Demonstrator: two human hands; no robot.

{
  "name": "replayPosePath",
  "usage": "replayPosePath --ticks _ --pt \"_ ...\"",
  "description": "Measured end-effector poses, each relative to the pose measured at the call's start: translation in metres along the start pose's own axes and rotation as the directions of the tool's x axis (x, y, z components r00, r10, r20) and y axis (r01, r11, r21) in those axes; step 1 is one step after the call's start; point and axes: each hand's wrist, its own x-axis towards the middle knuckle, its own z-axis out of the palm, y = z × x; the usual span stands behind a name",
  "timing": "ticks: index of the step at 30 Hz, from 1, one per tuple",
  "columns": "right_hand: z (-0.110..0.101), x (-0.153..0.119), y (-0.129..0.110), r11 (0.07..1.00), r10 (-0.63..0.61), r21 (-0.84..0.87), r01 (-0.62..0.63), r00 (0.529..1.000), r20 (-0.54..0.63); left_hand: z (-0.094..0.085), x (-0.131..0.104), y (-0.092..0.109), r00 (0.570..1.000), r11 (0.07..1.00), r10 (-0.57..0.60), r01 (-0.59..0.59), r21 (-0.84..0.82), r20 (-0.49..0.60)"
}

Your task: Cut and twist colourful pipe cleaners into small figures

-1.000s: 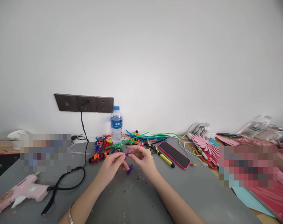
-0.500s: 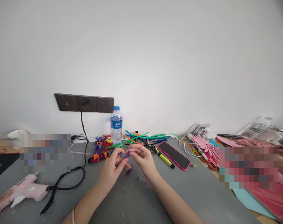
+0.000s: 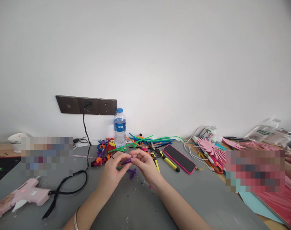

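Observation:
Both hands meet over the middle of the grey table. A short purple pipe cleaner (image 3: pixel 127 161) is pinched in the fingertips of my left hand (image 3: pixel 113 168), whose fingers are curled. The fingers of my right hand (image 3: pixel 147 166) close on its other end, partly covering it. Just below the fingertips is another purple pipe cleaner piece (image 3: pixel 132 173). Behind my left hand sit small pipe cleaner figures, one purple and orange (image 3: pixel 101 148) and one red (image 3: pixel 111 145). Yellow-handled pliers (image 3: pixel 169 162) lie beyond my right hand, jaws toward the wall.
A water bottle (image 3: pixel 120 127) stands against the wall beside loose green and blue pipe cleaners (image 3: pixel 163 141). A pink-cased phone (image 3: pixel 179 159) lies right of the pliers. At left are a pink glue gun (image 3: pixel 31 193) and a looped black cord (image 3: pixel 71 191). Folded pink paper (image 3: pixel 210 148) lies at right.
My fingertips have drawn closer together around the purple pipe cleaner, which now lies flatter. My right hand has shifted slightly, uncovering more of the pliers. The lower purple piece shows more fully.

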Motion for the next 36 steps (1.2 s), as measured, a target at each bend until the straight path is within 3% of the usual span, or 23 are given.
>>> replayPosePath --ticks 6,13,18,22,27,36 --pt "-0.0009 0.0003 0.0003 0.999 0.032 0.02 -0.032 0.999 -0.013 -0.0021 -0.0001 -0.0003 0.998 0.999 0.031 -0.03 0.018 -0.055" --pt "-0.003 0.0011 -0.0004 0.957 0.219 0.179 -0.226 0.974 0.06 -0.0035 -0.0005 -0.0014 0.995 0.998 0.046 -0.042 0.048 -0.087" --pt "-0.0039 0.0015 -0.0021 0.981 0.15 0.122 -0.152 0.988 0.019 -0.0032 -0.0004 -0.0028 0.993 0.999 0.041 -0.038 0.036 -0.11" --pt "-0.0064 0.0029 -0.0021 0.995 0.093 0.045 -0.093 0.996 0.002 -0.003 0.0008 -0.001 0.998 1.0 -0.007 0.007 0.003 -0.057" --pt "-0.0075 0.0028 -0.0022 0.994 0.103 0.024 -0.104 0.994 0.024 -0.0036 0.002 -0.001 1.0 0.999 -0.029 0.029 -0.03 0.002" --pt "-0.0046 0.0021 -0.0019 0.99 0.136 0.035 -0.137 0.99 0.032 -0.0057 0.0022 -0.0016 1.0 0.999 -0.004 0.004 0.034 0.0"
